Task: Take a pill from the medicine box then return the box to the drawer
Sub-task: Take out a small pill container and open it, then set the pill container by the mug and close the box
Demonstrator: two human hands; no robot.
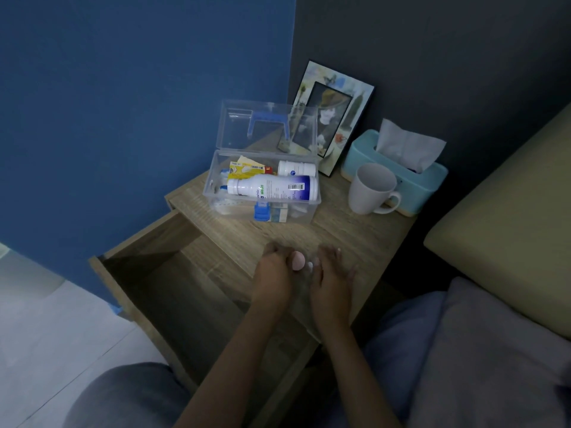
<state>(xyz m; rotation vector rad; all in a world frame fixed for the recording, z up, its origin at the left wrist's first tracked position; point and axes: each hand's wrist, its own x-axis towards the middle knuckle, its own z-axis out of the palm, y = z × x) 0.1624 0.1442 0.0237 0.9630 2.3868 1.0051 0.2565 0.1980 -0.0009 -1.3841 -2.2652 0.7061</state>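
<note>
The medicine box (216, 193), clear plastic with a blue latch, stands on the wooden bedside table with its lid (268, 125) raised. Inside lie a large white bottle (272, 187), a smaller white jar (295, 168) and some packets. In front of the box, my left hand (272, 276) is curled around a small pale pink round thing (298, 261), too small to identify. My right hand (330, 276) is beside it with fingers spread, its thumb side close to that thing. The open drawer (173, 291) below left looks empty.
A white mug (370, 188) and a teal tissue box (398, 177) stand right of the medicine box, with a picture frame (336, 115) leaning on the wall behind. A bed edge (500, 230) lies to the right. My knees show at the bottom.
</note>
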